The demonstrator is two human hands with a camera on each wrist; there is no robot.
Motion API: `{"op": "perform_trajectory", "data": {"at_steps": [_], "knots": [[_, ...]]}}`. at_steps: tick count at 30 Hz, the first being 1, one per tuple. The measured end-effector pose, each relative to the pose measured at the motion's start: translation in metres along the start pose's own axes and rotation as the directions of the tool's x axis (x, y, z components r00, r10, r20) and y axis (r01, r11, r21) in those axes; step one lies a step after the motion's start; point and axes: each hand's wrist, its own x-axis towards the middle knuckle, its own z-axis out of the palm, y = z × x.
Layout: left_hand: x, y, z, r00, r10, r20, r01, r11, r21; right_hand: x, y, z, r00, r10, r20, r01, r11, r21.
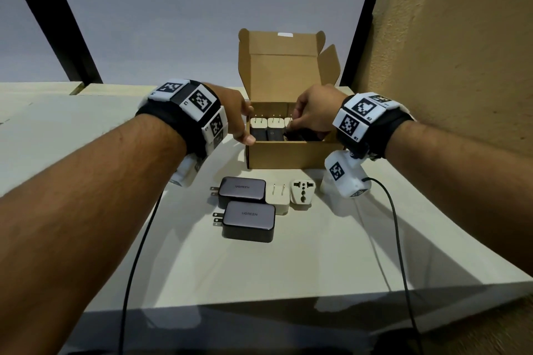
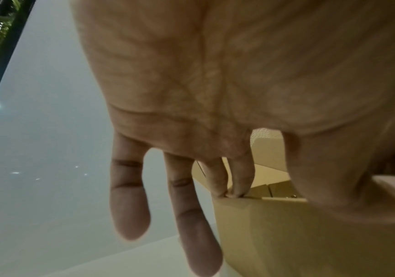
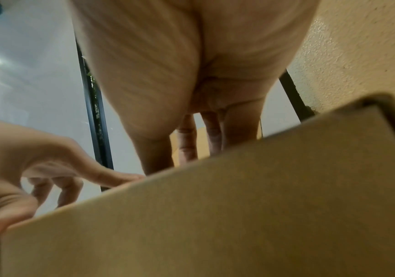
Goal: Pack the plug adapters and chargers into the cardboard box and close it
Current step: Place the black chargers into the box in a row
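We are partway through packing. The cardboard box [image 1: 284, 153] stands open on the counter [image 1: 317, 262], its lid [image 1: 281, 66] upright at the back. Inside, a row of white adapters [image 1: 275, 124] stands with prongs up, dark bodies below them; how many pieces lie under our right hand we cannot tell.

Our left hand [image 1: 235, 112] steadies the box's left wall, two fingertips [image 2: 239, 191] on the rim and the thumb on the near corner, the other fingers hanging straight outside. Our right hand [image 1: 313, 114] reaches into the right part of the box, fingers curled down onto a piece at the end of the row; whether it grips that piece we cannot tell.

Left to pack, just in front of the box: two dark chargers [image 1: 245, 210], a white two-prong adapter [image 1: 278, 194] and a white universal adapter [image 1: 302, 194]. Closing the lid comes after that.
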Motion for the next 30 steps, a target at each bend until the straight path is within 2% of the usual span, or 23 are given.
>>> {"op": "perform_trajectory", "data": {"at_steps": [5,9,11,17,26,28,30], "knots": [[0.0,0.0,-0.001,1.0,0.007,0.011,-0.007,1.0,0.009,-0.006,-0.001,0.007,0.996,-0.039,0.085,0.05,0.99,-0.134],[0.001,0.0,-0.001,1.0,0.018,0.015,-0.018,1.0,0.02,-0.008,0.013,-0.002,0.994,0.047,0.097,-0.04,0.996,-0.075],[0.004,0.0,-0.002,0.999,0.023,0.025,-0.024,0.999,0.041,-0.01,0.021,-0.005,0.993,0.048,0.107,-0.039,0.995,-0.09],[0.009,0.0,-0.001,1.0,0.014,0.009,-0.015,0.998,0.065,-0.014,0.019,-0.001,0.991,-0.056,0.119,0.081,0.972,-0.223],[0.015,-0.002,0.001,1.0,0.015,0.01,-0.015,0.999,0.035,-0.014,0.012,0.002,0.987,-0.066,0.149,0.082,0.991,-0.104],[0.015,-0.002,0.001,0.999,0.02,0.025,-0.02,0.999,0.033,-0.018,0.011,-0.002,0.992,-0.072,0.102,0.079,0.994,-0.073],[0.012,-0.001,0.001,1.0,0.024,0.018,-0.025,0.998,0.054,-0.028,0.004,-0.009,0.994,-0.106,-0.013,0.106,0.994,0.022]]}}
